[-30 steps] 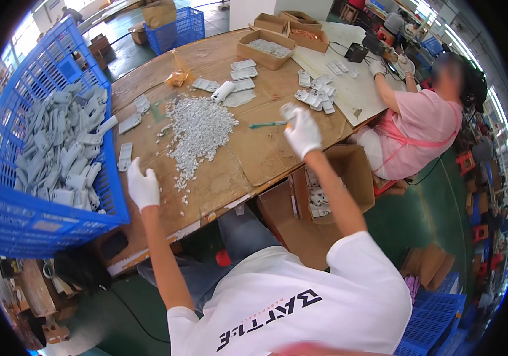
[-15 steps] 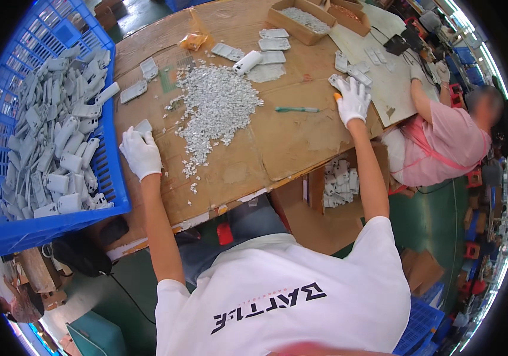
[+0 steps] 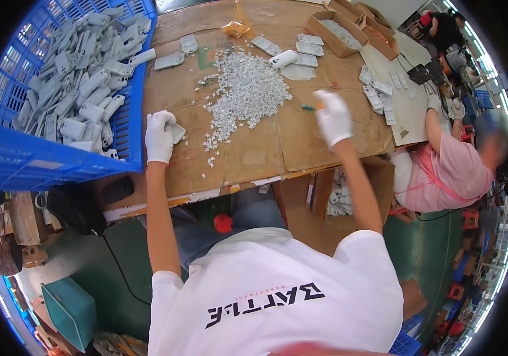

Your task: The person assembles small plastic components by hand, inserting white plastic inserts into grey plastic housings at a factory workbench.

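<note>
As the right hand (image 3: 333,120) swings back to a green pen (image 3: 308,107) at upper center, its blurred grip unreadable, the left hand's (image 3: 159,139) closed grip holds a pale casing (image 3: 177,133) left of center, apparently readying both.

Black block lettering (image 3: 264,305) is crossing a white short-sleeved fabric T-shirt (image 3: 349,279) toward six o'clock. Smaller red print (image 3: 254,291) is running alongside.

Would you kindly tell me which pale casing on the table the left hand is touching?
The pale plastic casing partly covered by the left hand, left of the parts pile; no hand touches the others.
</note>
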The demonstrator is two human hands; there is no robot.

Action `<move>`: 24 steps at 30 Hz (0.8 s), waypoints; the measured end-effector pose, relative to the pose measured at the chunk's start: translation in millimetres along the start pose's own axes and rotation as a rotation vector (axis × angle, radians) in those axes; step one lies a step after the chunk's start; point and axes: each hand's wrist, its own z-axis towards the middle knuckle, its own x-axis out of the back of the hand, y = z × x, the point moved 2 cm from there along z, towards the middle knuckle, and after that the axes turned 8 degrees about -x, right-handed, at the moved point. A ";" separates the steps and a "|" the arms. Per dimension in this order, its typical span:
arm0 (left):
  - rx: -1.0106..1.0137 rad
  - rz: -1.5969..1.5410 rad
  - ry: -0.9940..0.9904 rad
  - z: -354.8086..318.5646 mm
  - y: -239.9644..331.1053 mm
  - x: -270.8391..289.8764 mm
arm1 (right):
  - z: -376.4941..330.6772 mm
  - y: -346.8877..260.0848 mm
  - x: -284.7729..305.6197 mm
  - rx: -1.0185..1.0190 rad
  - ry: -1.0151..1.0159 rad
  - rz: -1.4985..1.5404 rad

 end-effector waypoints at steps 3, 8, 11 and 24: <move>0.007 -0.054 0.090 -0.3 12.4 -0.6 | -38.9 -81.6 -49.5 -0.042 -0.145 0.173; 0.284 0.445 0.140 3.3 49.6 12.9 | -57.0 -118.8 -78.9 -0.104 -0.026 0.187; 0.541 0.599 -0.113 6.4 50.2 15.8 | -57.8 -128.5 -81.9 -0.039 -0.057 0.107; 0.826 0.571 -0.248 -12.6 76.5 23.4 | -56.9 -131.2 -85.0 0.029 -0.142 -0.040</move>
